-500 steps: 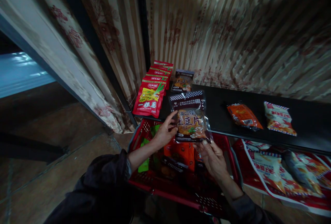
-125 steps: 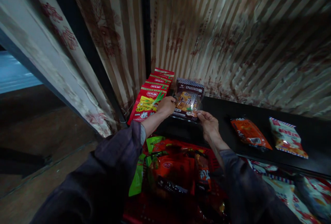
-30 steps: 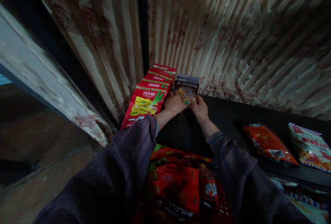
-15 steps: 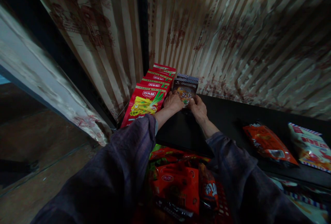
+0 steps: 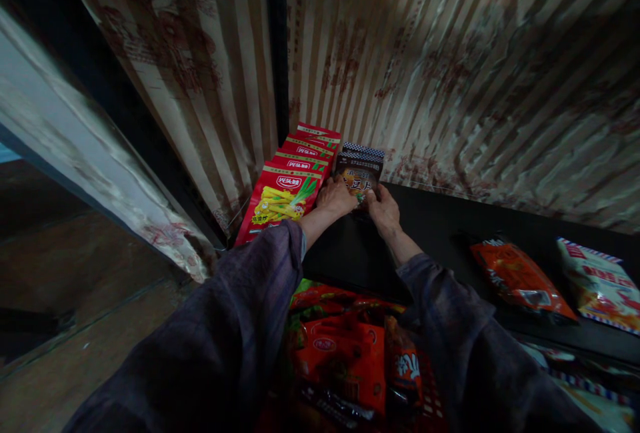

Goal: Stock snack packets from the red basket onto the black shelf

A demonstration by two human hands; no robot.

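A dark brown snack bag [image 5: 361,169] with a checkered top edge leans at the back of the black shelf [image 5: 430,219]; a second checkered edge shows just behind it. My left hand [image 5: 338,197] is closed at the bag's lower left, its fingers against the front. Gripping the lower right side is my right hand [image 5: 384,209], thumb in front and the other fingers partly hidden. Just left of my left hand stands a row of several red snack bags [image 5: 285,196] with yellow sticks pictured on them, overlapping one behind another.
Below the shelf edge, a red basket [image 5: 433,386] holds several bags, among them an orange bag [image 5: 345,359]. An orange-and-black bag [image 5: 520,276] and a white bag [image 5: 603,283] lie on the shelf at right. A dark upright post [image 5: 276,53] and patterned curtains [image 5: 450,73] border the corner.
Almost nothing differs. Both hands stay on the dark brown bag, which has shifted very slightly, with its top edge a little lower against the one behind.
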